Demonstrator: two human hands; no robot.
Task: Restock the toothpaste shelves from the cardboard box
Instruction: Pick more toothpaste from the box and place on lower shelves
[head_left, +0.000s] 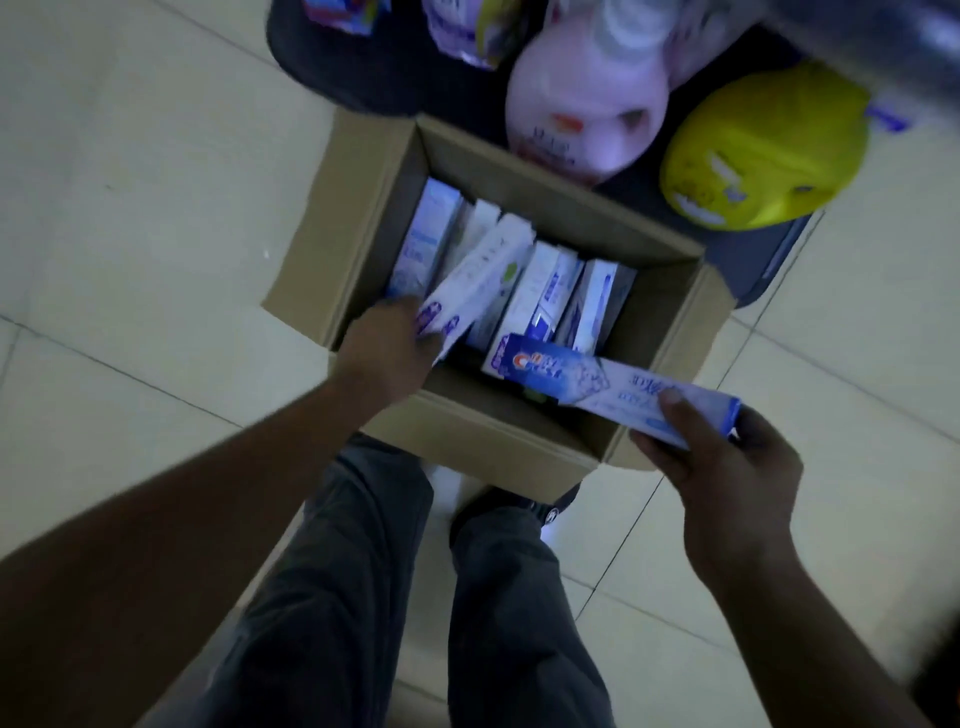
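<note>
The person stands over an open cardboard box (332, 223) on the pale tiled floor (130, 182), both bare arms reaching down to it. The left hand (384, 348) is at the box's near left corner, fingers curled round the purple-printed end of a white toothpaste carton (483, 280). That carton slants up and away from the hand, lying across the tops of the others. The right hand (727, 473) is just outside the box's near right corner. Its thumb lies on top and its fingers are wrapped underneath one end of a blue toothpaste carton (597, 384). The blue carton stretches from this hand toward the left hand, across the box's near edge.

Between and beyond the two hands, several more white-and-blue cartons (550, 296) stand packed on edge inside the box. Past the box, farther from the hands, a pink bottle (587, 104) and a yellow bottle (758, 150) sit on a dark low platform (374, 67). Below the hands are dark trousers (337, 597) and a dark shoe (519, 512) touching the box's near wall.
</note>
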